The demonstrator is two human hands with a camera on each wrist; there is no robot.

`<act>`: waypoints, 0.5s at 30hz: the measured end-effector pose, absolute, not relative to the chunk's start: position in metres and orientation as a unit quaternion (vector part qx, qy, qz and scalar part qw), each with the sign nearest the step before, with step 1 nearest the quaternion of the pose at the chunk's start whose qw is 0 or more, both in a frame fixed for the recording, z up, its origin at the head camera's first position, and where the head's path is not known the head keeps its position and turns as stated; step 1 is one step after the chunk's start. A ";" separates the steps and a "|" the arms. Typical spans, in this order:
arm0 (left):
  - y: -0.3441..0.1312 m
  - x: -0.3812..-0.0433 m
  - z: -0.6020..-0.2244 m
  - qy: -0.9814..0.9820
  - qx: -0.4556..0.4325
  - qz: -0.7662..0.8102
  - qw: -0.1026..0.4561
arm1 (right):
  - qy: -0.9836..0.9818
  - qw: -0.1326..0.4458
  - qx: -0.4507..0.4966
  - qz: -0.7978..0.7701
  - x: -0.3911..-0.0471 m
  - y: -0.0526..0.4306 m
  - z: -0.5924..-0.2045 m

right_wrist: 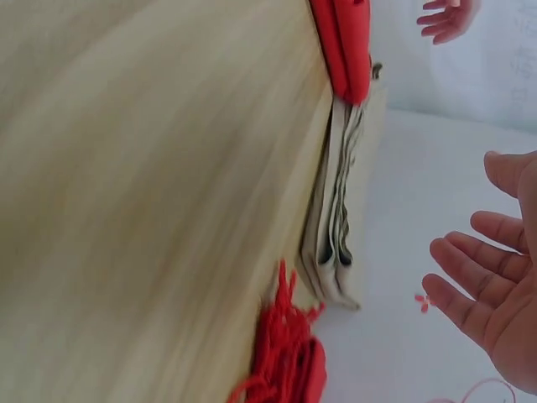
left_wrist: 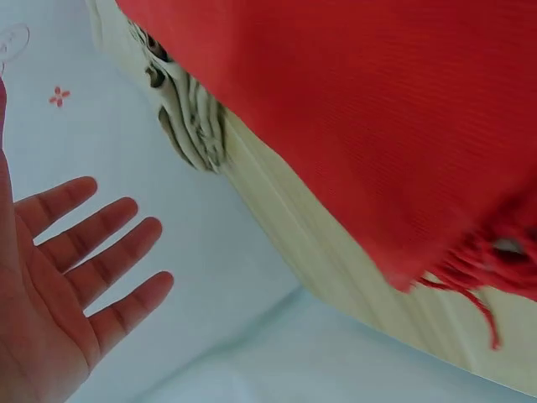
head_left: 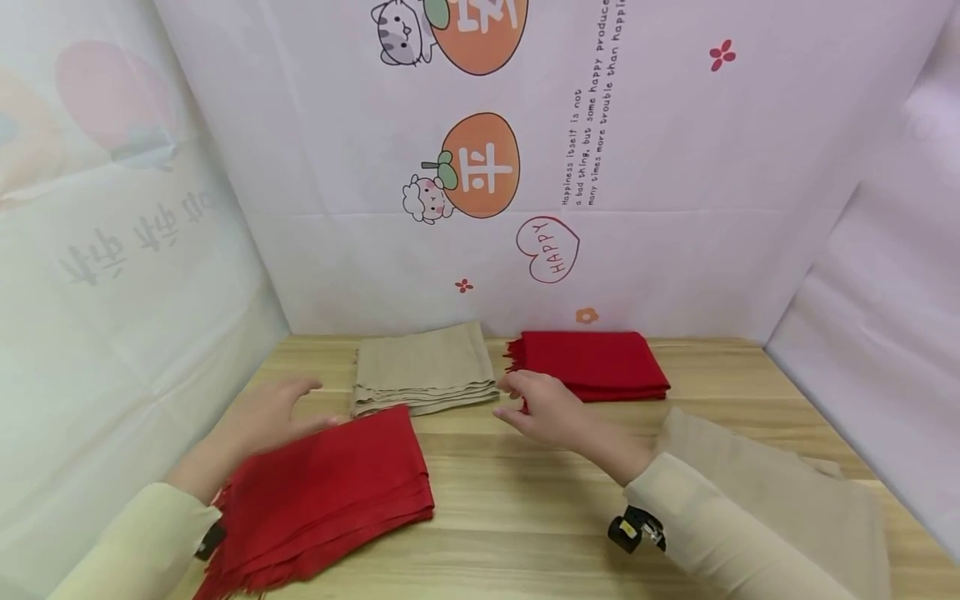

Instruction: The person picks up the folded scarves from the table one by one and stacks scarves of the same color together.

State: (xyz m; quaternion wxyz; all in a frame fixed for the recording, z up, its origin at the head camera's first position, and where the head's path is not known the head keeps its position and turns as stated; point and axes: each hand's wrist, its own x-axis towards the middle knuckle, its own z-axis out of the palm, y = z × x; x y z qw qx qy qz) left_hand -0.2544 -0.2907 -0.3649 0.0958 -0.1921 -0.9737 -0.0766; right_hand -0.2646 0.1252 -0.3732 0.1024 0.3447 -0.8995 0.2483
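My left hand (head_left: 266, 414) is over the far left edge of a folded red scarf (head_left: 330, 492) with fringe at its near left end. In the left wrist view that hand's fingers (left_wrist: 101, 260) are spread and relaxed, holding nothing. The right hand (head_left: 551, 410) hovers in front of a second folded red scarf (head_left: 592, 358), fringed on its left side. Its fingers (right_wrist: 478, 269) are loose and grip nothing in the right wrist view. Between the hands, farther back, lies a folded beige cloth (head_left: 423, 362) with layered edges. Another beige cloth (head_left: 765, 475) is partly hidden under the right forearm.
A wood-grain tabletop (head_left: 495, 500) carries all four folded cloths. White printed sheeting (head_left: 337, 250) rises behind the table, with more sheeting along the left side (head_left: 112, 350) and right side (head_left: 877, 333). Each wrist wears a small black device (head_left: 636, 529).
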 end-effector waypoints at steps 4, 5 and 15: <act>-0.310 -0.244 -0.370 -0.980 -0.163 -0.084 0.077 | -0.896 0.084 0.326 0.289 -0.262 0.113 -0.380; -0.314 -0.241 -0.371 -0.981 -0.156 -0.091 0.069 | -0.894 0.078 0.321 0.302 -0.261 0.110 -0.382; -0.353 -0.220 -0.380 -0.985 -0.075 -0.153 -0.025 | -0.871 -0.023 0.259 0.417 -0.254 0.077 -0.403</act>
